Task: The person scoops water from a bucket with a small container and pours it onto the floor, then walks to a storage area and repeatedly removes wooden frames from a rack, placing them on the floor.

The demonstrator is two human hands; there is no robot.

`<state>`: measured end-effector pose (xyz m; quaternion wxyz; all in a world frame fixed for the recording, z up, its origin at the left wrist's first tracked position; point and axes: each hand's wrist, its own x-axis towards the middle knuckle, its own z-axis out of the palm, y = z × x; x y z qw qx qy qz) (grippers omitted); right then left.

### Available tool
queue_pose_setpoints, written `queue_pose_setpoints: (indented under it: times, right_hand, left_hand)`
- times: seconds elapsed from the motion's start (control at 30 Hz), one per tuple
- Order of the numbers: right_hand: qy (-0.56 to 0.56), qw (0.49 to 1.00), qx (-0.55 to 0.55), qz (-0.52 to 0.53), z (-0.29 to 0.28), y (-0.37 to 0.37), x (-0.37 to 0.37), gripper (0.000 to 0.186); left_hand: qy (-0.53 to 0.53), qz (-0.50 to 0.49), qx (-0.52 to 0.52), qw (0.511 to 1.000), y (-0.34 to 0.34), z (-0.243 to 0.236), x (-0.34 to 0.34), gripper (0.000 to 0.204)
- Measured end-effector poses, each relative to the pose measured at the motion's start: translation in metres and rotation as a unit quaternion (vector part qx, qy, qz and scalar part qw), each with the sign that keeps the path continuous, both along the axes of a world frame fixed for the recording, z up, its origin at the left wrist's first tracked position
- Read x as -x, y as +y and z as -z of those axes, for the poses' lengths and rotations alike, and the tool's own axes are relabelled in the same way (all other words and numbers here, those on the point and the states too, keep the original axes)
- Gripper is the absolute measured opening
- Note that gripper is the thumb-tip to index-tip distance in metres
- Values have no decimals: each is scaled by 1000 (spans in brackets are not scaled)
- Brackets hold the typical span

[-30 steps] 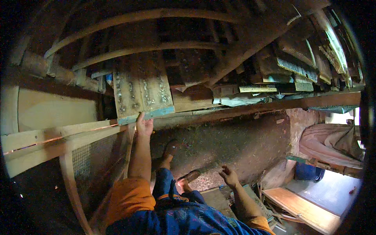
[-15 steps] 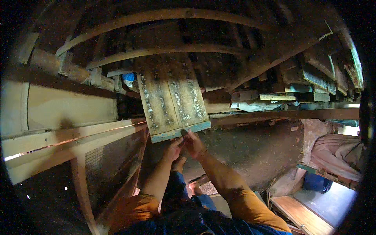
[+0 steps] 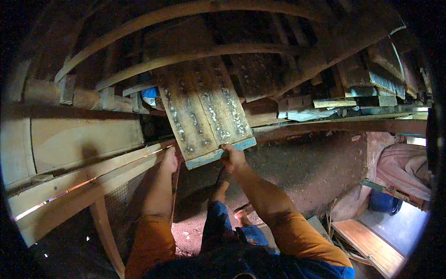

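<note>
A long wooden panel (image 3: 195,116) slopes down toward me, with rows of white specks along it and a worn light-blue strip on its near end. My right hand (image 3: 233,158) grips that end near its middle, the thumb on top and the fingers underneath. My left hand (image 3: 171,160) is off to the left, apart from the panel's near corner and close to the end of a pale wooden rail (image 3: 125,165). Its fingers are hard to make out. The panel's far end disappears into shadow under the roof poles.
Curved wooden poles (image 3: 200,52) cross overhead. A blue-and-white bundle (image 3: 149,95) sits left of the panel. Wire mesh (image 3: 118,195) is below the rail. To the right are a draped cloth (image 3: 404,169), a blue bucket (image 3: 384,202) and a leaning wooden board (image 3: 369,244).
My left hand has let go of the panel's near end and moved left toward the rail. My right hand stays on the end, which has shifted slightly right and tilted.
</note>
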<state>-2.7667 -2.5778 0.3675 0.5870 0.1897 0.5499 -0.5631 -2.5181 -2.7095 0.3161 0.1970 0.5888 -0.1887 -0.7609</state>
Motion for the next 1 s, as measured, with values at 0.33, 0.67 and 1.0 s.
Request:
queue_pose_setpoints:
  times: [0.33, 0.67, 1.0]
  right_hand:
    - [21, 996, -5, 87, 21, -4, 14, 8]
    - [131, 990, 48, 18, -43, 90, 29, 14]
    - [223, 966, 14, 131, -134, 233, 26, 39]
  left_hand:
    - [144, -159, 13, 977, -62, -39, 88, 66]
    - [190, -192, -13, 963, 74, -93, 57, 70]
    - [110, 278, -157, 941, 181, -103, 12, 67]
